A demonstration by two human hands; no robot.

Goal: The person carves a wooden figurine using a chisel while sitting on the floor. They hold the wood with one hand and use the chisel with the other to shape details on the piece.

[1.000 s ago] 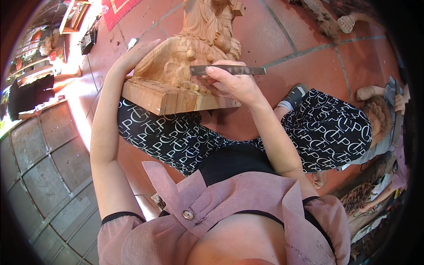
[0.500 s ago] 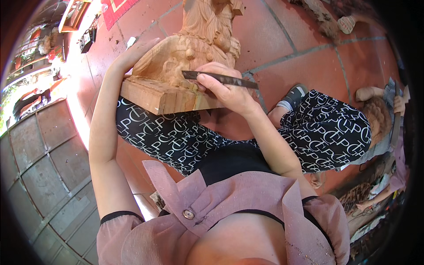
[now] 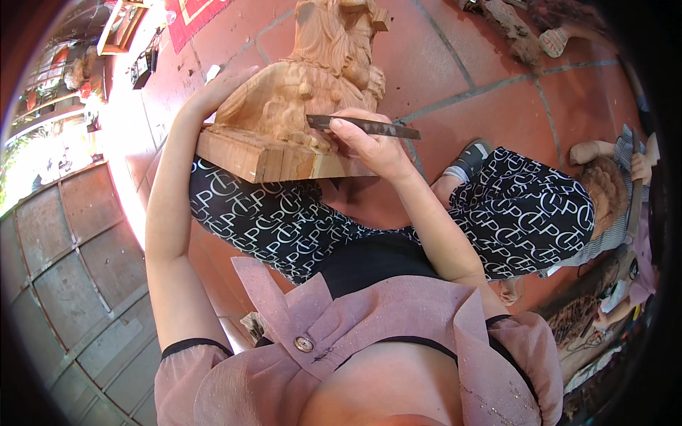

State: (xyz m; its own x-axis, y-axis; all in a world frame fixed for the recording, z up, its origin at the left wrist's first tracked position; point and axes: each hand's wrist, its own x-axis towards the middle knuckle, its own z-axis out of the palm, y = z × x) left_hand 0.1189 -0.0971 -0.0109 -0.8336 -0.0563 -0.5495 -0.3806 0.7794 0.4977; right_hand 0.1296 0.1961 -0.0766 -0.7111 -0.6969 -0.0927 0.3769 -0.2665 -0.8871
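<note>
A carved wooden figure of pale brown wood rises from a thick block base, which is over my left thigh and between my knees. My left hand lies along the far left side of the carving, fingers stretched out and partly hidden behind the wood. My right hand pinches a dark, narrow metal carving chisel between thumb and fingers. The chisel lies nearly level, its left end against or just in front of the carved relief above the base; contact cannot be made out.
Red floor tiles spread around me. Grey metal panels stand at the left. Rough wood lies at the far right. Co-workers' hands show at the right edge, one gripping a tool. A small dark device is at the upper left.
My right hand and the chisel have shifted slightly to the right along the carving. My left hand keeps its place. A person at the far left is no longer distinct.
</note>
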